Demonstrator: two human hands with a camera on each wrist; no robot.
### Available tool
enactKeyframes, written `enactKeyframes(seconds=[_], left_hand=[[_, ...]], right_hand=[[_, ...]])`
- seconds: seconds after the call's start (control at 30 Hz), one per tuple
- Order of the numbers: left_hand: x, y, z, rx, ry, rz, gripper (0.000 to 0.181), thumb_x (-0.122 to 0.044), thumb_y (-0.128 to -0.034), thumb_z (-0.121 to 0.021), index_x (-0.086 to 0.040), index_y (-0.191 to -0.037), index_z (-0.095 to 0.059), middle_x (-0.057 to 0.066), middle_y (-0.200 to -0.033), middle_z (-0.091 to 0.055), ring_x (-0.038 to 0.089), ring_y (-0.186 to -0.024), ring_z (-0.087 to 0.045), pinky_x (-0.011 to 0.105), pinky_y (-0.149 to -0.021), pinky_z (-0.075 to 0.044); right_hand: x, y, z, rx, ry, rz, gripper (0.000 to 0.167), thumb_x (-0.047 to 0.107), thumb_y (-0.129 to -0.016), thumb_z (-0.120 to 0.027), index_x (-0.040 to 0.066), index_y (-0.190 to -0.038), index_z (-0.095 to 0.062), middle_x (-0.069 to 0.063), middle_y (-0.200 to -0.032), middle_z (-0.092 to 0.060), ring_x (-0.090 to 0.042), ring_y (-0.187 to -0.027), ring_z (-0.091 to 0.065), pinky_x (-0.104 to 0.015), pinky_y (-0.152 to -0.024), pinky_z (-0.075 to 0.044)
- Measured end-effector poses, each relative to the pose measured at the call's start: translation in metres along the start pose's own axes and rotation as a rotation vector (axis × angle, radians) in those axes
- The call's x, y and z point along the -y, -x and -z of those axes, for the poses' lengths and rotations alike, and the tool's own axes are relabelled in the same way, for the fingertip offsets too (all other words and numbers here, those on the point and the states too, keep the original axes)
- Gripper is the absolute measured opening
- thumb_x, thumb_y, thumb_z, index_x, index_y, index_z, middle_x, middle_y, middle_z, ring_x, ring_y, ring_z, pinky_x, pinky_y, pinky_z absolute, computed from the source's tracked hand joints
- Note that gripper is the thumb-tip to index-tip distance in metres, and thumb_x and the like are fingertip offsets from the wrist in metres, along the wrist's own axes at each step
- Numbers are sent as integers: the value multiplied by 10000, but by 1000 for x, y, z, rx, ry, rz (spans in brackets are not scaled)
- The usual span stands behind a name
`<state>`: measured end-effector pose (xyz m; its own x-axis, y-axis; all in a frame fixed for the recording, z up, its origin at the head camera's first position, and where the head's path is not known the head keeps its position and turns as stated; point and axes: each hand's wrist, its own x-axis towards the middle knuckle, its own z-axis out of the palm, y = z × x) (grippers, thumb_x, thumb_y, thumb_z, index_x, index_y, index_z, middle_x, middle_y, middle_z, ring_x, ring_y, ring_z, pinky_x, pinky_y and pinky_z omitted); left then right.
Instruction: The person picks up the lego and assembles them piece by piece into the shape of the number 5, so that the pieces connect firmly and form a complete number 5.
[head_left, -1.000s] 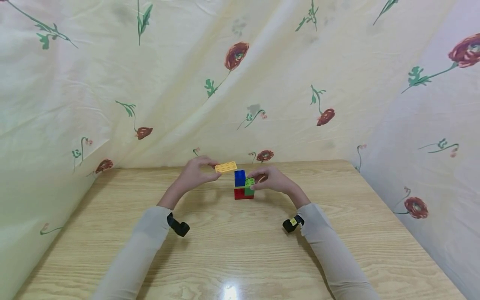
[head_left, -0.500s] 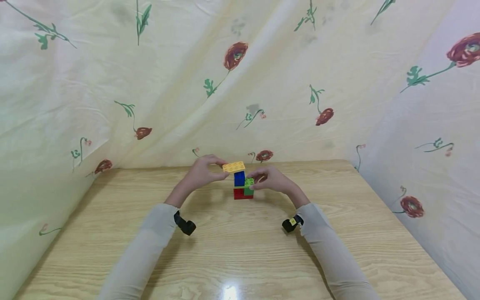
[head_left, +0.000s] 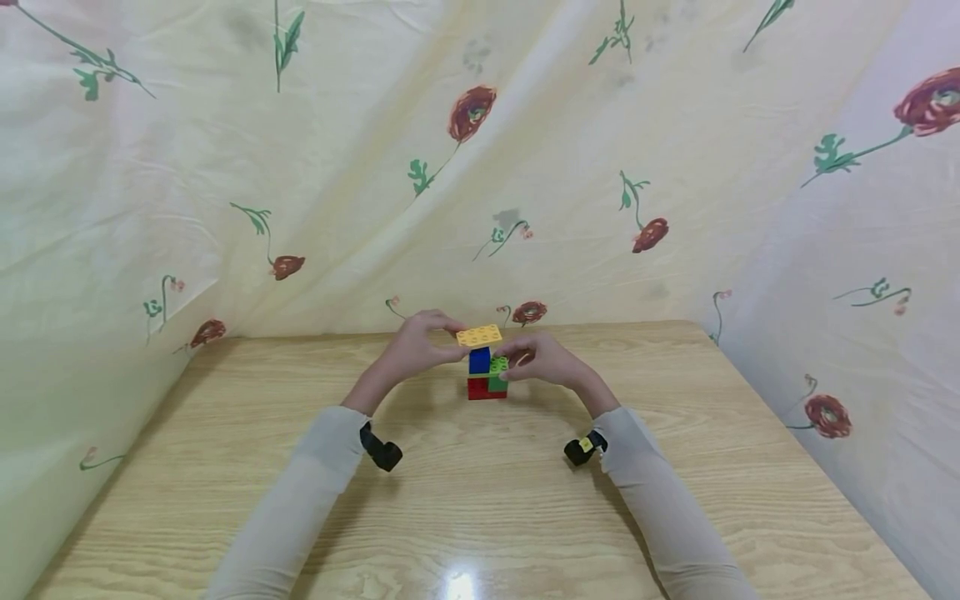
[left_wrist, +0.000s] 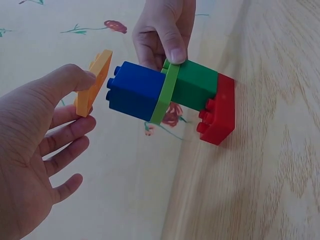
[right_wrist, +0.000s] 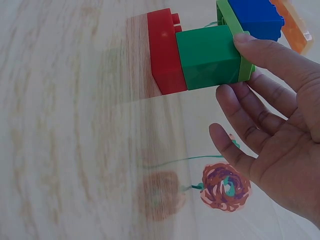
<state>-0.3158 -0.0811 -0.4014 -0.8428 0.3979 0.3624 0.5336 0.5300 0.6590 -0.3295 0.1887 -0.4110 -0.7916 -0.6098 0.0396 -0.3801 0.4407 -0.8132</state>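
Between the thumb and fingers of my left hand is a flat yellow-orange toy building plate. In the left wrist view it is tilted, slightly apart from the studs of a blue brick. That brick stands on one end of a light green plate, which rests on a dark green brick. A red brick forms the base on the table. My right hand pinches the light green plate's right end, thumb on its near edge; the far fingertips are partly hidden.
The wooden table runs back to a flower-printed cloth hanging just behind the stack. Black wrist cameras are strapped to both wrists, the left camera and the right camera sitting low over the table.
My left hand has carried the yellow-orange plate rightward, from left of the stack to over the blue brick. My right hand and the stack stay where they were.
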Motion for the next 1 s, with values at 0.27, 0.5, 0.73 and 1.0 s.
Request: enactKeyframes(seconds=[0.27, 0.5, 0.73, 1.0], left_hand=[[-5, -4, -4, 18, -12, -7, 342, -242, -860, -831, -82, -1154, -764, 51, -1072, -732, 231, -1063, -624, 442, -968, -526], [-6, -6, -8, 21, -20, -33, 342, -229, -861, -829, -74, -1158, -762, 55, -1065, -732, 230, -1040, -624, 436, -949, -525], [-5, -8, -11, 38, -5, -10, 362, -239, -866, -825, -71, -1177, -752, 53, -1082, -725, 240, -1076, -619, 451, -975, -522], [-6, -9, -12, 53, 5, -3, 348, -234, -885, -806, -68, -1187, -751, 60, -1082, -724, 245, -1070, -615, 454, -962, -531]], right_hand=[[-27, -12, -1, -2, 55, -4, 398, 85, -908, -761, -27, -1279, -675, -193, -1210, -710, -266, -1013, -652, -407, -917, -580], [-32, -14, -2, -24, 47, 4, 420, 158, -891, -797, 36, -1280, -698, -140, -1209, -724, -238, -1016, -655, -416, -932, -573], [-31, -14, -1, -23, 30, 7, 429, 171, -872, -815, 53, -1271, -707, -121, -1177, -741, -224, -996, -672, -367, -889, -580], [-32, -14, -1, -31, 35, 29, 363, 135, -870, -812, 44, -1210, -724, -115, -1107, -748, -202, -948, -676, -378, -894, -574]])
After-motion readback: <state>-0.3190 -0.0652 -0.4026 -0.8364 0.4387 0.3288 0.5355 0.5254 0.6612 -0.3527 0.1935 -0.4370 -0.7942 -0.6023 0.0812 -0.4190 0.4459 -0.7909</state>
